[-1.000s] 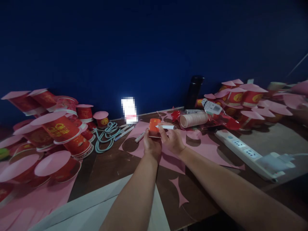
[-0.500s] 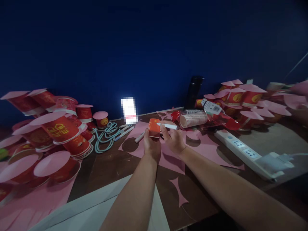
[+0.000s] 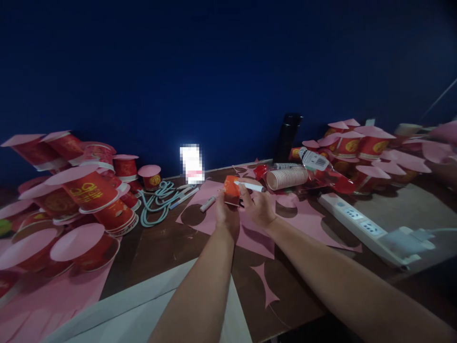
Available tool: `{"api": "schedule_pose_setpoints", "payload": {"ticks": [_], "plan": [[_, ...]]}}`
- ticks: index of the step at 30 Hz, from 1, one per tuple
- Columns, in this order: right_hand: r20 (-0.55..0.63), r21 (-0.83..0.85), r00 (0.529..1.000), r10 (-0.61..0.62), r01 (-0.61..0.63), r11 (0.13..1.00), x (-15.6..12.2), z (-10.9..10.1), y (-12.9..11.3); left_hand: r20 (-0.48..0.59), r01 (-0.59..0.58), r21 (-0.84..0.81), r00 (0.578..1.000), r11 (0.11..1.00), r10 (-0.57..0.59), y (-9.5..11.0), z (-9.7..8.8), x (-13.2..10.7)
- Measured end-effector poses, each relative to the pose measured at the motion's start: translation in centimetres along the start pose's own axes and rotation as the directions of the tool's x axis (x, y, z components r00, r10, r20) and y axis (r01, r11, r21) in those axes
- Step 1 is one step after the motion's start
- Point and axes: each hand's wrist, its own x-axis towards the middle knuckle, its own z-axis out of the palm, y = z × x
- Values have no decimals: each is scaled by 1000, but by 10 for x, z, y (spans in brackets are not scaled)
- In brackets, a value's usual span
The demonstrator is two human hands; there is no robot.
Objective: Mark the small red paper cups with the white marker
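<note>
My left hand (image 3: 225, 215) is closed round a small red-orange paper cup (image 3: 232, 189), held just above the pink paper sheet (image 3: 307, 216) on the brown table (image 3: 167, 247). My right hand (image 3: 257, 207) pinches a white marker pen (image 3: 250, 186), whose tip rests against the cup's right side. Both forearms reach in from the bottom edge.
Piles of red paper cups capped with pink discs (image 3: 85, 190) crowd the left side, and more of them (image 3: 371, 143) the right. Teal scissors (image 3: 157, 200), loose pens (image 3: 207, 204), a sleeve of stacked cups (image 3: 287, 177), a black flask (image 3: 288, 136), a white power strip (image 3: 360, 224) and a lit phone (image 3: 192, 164) lie around.
The cup has turned slightly in my left hand and shifted a little to the right. The marker stays against it.
</note>
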Motion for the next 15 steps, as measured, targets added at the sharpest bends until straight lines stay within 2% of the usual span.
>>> {"api": "schedule_pose_setpoints", "payload": {"ticks": [3,15], "plan": [[21,-16,1000,-9,10,1000,1,0,1,-29,-11,-11,1000,1000,11,-2,0,1],[19,-46,1000,9,-8,999,0,2,2,-15,-16,-3,1000,1000,16,-1,0,0]]}}
